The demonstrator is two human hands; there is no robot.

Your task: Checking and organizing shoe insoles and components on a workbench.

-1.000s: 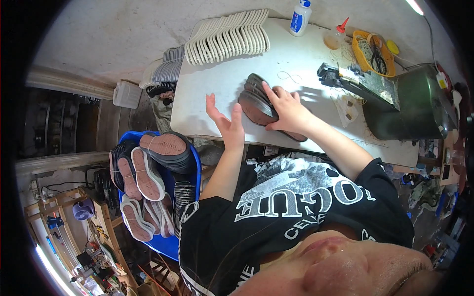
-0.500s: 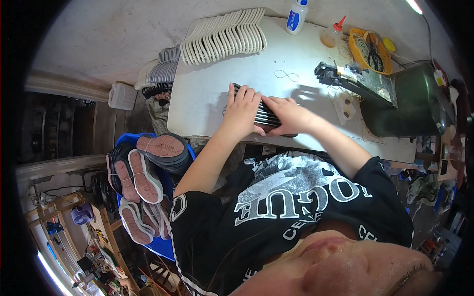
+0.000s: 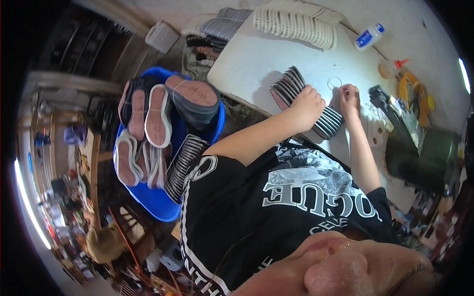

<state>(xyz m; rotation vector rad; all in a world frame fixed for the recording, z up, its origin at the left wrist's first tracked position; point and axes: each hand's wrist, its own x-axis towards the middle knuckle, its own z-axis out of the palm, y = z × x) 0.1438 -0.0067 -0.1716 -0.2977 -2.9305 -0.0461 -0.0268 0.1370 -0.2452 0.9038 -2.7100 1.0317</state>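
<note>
A stack of shoe soles point(image 3: 287, 89), dark with pale edges and a pinkish bottom, lies on the white table point(image 3: 237, 69) near its front edge. My left hand point(image 3: 307, 109) is closed over the middle of the stack. To the right of it, my right hand point(image 3: 349, 101) pinches a thin, pale rubber band point(image 3: 335, 81) at fingertip height. The band forms a small loop beyond the fingers, apart from the soles. My left fingers partly hide the stack's middle.
Left of me, a blue tub point(image 3: 160, 209) holds banded bundles of soles point(image 3: 158, 116). White soles point(image 3: 296, 22) line the table's far side, near a white bottle point(image 3: 369, 37). A dark clamp-like device point(image 3: 395, 108) and a dark green bin point(image 3: 419, 160) stand at the right.
My right hand has left the stack and taken hold of the rubber band, which lay twisted on the table. My left hand stays on the stack. The whole view has turned.
</note>
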